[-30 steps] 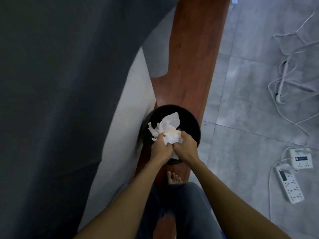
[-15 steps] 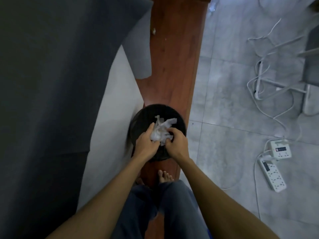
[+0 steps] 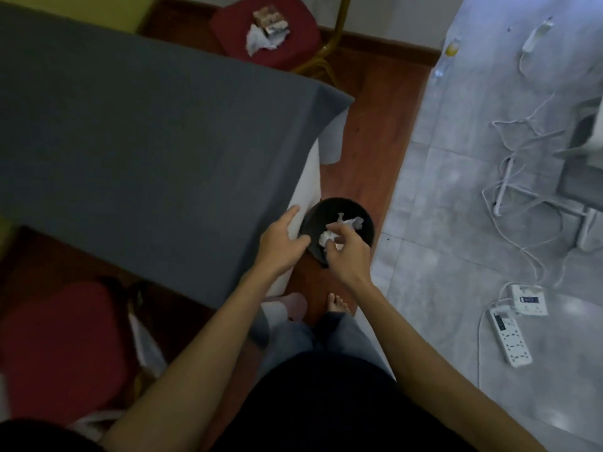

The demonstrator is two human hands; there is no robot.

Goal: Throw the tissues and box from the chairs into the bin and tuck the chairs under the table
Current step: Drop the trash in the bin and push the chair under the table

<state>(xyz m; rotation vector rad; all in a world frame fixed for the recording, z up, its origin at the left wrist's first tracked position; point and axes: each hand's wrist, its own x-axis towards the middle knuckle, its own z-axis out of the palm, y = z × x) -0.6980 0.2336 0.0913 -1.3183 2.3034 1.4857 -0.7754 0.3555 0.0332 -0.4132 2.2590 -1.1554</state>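
Note:
The black round bin [image 3: 336, 201] stands on the wooden floor strip by the table's corner, with crumpled white tissues [image 3: 351, 222] lying inside it. My left hand [image 3: 282, 243] hovers at the bin's left rim, fingers spread and holding nothing. My right hand [image 3: 347, 254] hangs just above the bin's near side, fingers loosely apart over the tissues. A red chair [image 3: 295, 48] at the far end carries a small patterned box [image 3: 270, 18] and a white tissue [image 3: 259, 43]. A second red chair seat [image 3: 62, 347] shows at lower left, beside the grey-clothed table [image 3: 146, 141].
White power strips [image 3: 510, 337] and loose cables [image 3: 522, 256] lie on the grey tiles to the right. A grey stand base [image 3: 580, 177] sits at the right edge. A white plastic bag [image 3: 145, 347] hangs by the near chair. My bare foot [image 3: 337, 303] is just behind the bin.
My hands have let go of the tissues, which now lie in the bin, and have lifted and parted. The view has risen and pulled back, revealing the table and both chairs.

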